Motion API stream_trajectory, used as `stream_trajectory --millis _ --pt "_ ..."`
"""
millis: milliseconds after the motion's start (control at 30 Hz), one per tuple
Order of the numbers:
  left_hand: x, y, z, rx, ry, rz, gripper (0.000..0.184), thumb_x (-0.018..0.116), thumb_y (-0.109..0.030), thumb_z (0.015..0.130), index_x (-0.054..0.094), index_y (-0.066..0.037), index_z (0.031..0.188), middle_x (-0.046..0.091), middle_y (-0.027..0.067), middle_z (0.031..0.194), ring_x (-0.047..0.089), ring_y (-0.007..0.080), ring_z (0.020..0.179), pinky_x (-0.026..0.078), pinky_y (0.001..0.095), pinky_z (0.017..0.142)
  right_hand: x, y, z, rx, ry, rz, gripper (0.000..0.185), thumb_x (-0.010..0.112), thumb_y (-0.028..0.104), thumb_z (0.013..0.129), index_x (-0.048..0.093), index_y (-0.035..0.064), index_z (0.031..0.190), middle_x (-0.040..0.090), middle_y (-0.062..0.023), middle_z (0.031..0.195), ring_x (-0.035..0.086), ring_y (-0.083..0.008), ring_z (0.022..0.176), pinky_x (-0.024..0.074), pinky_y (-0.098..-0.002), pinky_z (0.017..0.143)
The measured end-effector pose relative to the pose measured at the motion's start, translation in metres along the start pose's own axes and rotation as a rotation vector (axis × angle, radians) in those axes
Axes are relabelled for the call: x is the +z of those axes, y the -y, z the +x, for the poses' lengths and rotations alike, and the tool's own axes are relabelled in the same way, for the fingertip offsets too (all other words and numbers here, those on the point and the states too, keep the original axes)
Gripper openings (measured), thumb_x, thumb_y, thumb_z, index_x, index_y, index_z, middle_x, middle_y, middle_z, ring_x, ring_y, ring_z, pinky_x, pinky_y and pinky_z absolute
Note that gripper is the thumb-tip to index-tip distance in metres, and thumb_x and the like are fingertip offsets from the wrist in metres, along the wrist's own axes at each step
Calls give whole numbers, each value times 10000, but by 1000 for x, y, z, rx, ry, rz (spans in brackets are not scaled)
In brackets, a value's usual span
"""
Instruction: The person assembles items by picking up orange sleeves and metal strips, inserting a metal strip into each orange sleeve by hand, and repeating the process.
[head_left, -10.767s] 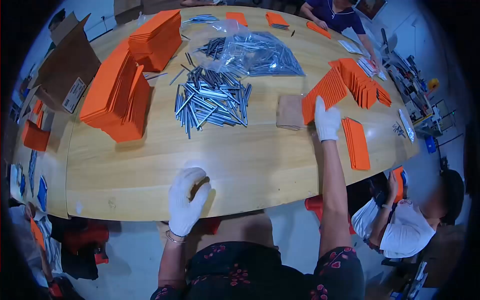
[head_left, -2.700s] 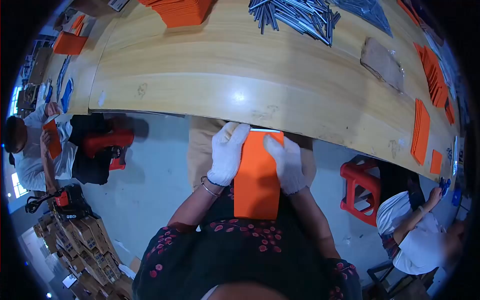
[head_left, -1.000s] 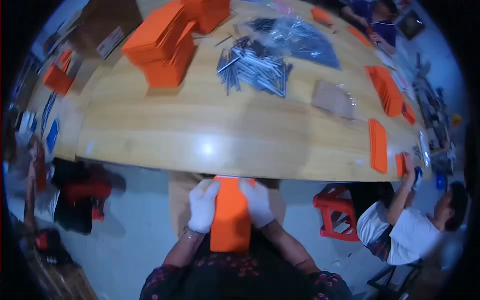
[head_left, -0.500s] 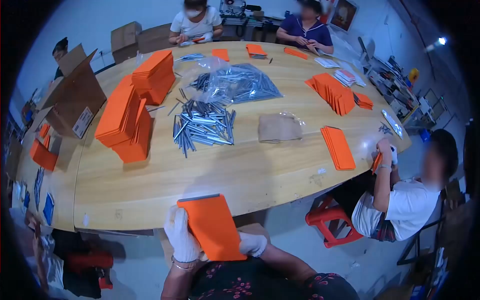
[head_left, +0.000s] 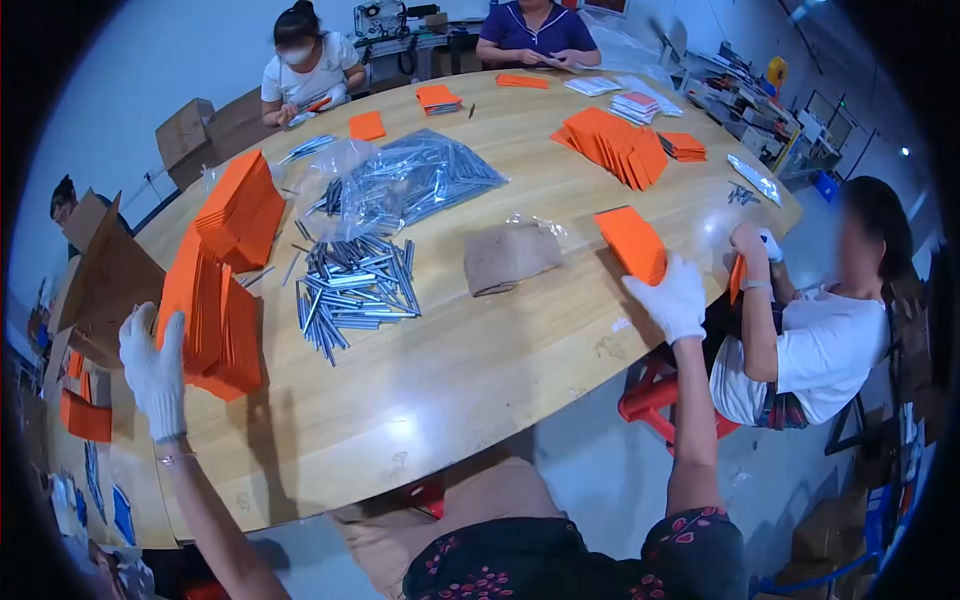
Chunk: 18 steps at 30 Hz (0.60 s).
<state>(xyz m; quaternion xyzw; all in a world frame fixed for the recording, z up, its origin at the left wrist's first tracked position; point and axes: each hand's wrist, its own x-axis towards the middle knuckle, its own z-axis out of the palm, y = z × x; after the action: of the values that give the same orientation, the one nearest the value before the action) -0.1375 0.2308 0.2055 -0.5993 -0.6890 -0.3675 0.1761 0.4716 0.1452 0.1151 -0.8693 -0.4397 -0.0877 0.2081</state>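
My left hand [head_left: 153, 372], in a white glove, is raised with thumb and fingers apart beside the tall stack of orange pieces [head_left: 205, 315] at the left. No held thing shows in it. My right hand [head_left: 670, 298], also gloved, is at the small orange stack [head_left: 632, 243] near the table's right front edge, its fingers spread at the stack's near end. A heap of metal rods [head_left: 355, 290] lies on the table between my hands. Behind it is a clear plastic bag of rods [head_left: 420, 180]. A folded brown piece [head_left: 512, 258] lies right of the heap.
A second tall orange stack [head_left: 243, 210] and an open cardboard box [head_left: 105, 285] stand at the left. Fanned orange pieces [head_left: 612, 145] lie at the back right. One person [head_left: 825, 335] sits close on my right; two more [head_left: 310, 70] [head_left: 537, 35] sit across the table [head_left: 480, 370].
The orange piece has left my hands. My left hand has moved left to the tall stack, and my right hand has reached forward and right to the small stack. The view has turned.
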Motion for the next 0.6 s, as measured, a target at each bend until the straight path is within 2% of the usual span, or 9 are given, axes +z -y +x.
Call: stream_trajectory --millis 33,100,167,200,267,433,500,600 --pt "3 5 14 2 -5 4 472 672 -321 861 599 40 1157 615 138 1154 585 246 1046 457 323 937 6 -5 12 -1 -1 7 799 756 553 667 582 -34 1179 619 -211 1039 616 -379 899 514 -409 813" --pt "2 11 36 -237 398 250 711 698 -478 781 564 61 1224 613 183 1176 596 293 1074 469 355 930 20 -17 31 117 -10 -141 789 741 592 669 599 -29 1135 625 -223 1020 619 -386 890 517 -429 785" --pt "8 21 47 -335 623 163 805 727 -470 731 518 69 1292 607 220 1220 608 330 1091 478 376 921 49 -43 47 27 81 -187 775 710 632 678 610 -28 1072 620 -251 923 611 -404 843 516 -430 768" --pt "19 35 48 -340 602 166 805 727 -470 731 518 69 1292 607 220 1220 608 330 1091 478 376 921 58 -50 50 18 72 -170 775 710 632 678 610 -28 1072 620 -251 923 611 -404 843 516 -430 768" --pt "39 64 41 -341 528 -187 815 726 -435 716 496 69 1313 606 232 1238 617 347 1076 482 379 923 72 -58 50 15 -37 -123 769 701 653 686 615 -27 1035 620 -247 910 609 -403 830 510 -441 779" --pt "30 30 31 -295 393 -46 811 730 -407 689 503 66 1308 600 244 1252 618 343 1074 487 375 921 75 -59 44 -28 -124 -128 769 693 662 696 611 -33 1015 619 -245 916 606 -408 809 510 -451 771" --pt "32 32 32 -368 373 -103 820 725 -395 676 498 53 1325 605 242 1237 617 357 1071 490 382 919 74 -61 42 -29 -110 -122 769 694 657 699 610 -36 1020 618 -244 914 604 -410 802 510 -452 766" --pt "37 31 32 -367 333 -46 827 728 -396 669 500 41 1333 615 228 1218 620 364 1049 497 391 904 73 -59 43 -20 -71 -100 768 697 643 707 604 -46 1033 616 -242 911 600 -416 782 512 -457 748"
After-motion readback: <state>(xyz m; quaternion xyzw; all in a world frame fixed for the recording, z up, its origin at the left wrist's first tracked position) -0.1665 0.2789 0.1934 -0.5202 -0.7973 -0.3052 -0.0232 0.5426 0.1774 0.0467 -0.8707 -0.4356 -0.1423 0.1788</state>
